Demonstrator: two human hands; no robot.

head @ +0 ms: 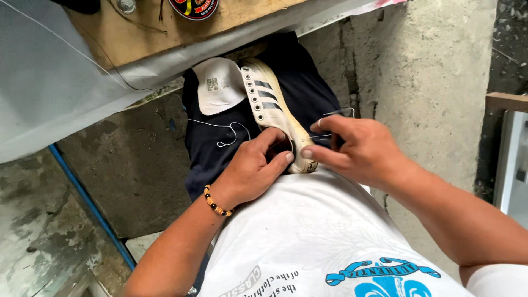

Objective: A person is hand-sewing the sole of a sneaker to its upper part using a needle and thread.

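A white sneaker [269, 102] with dark side stripes lies on my lap over dark trousers [308, 82], toe pointing away. Its white tongue [220, 85] is folded out to the left. My left hand [256, 168] grips the heel opening, fingers reaching inside the shoe. My right hand [357, 146] pinches the heel edge and holds a thin metal awl or needle [341, 113] with a hooked end. A white thread [225, 129] trails from the shoe across the trousers to the left. A beaded bracelet [215, 202] sits on my left wrist.
A wooden board [165, 27] wrapped in grey plastic sheet [49, 93] stands ahead. Rough concrete floor [434, 71] lies on the right, a blue pipe [88, 201] runs along the left. A white cabinet edge [511, 159] is at far right.
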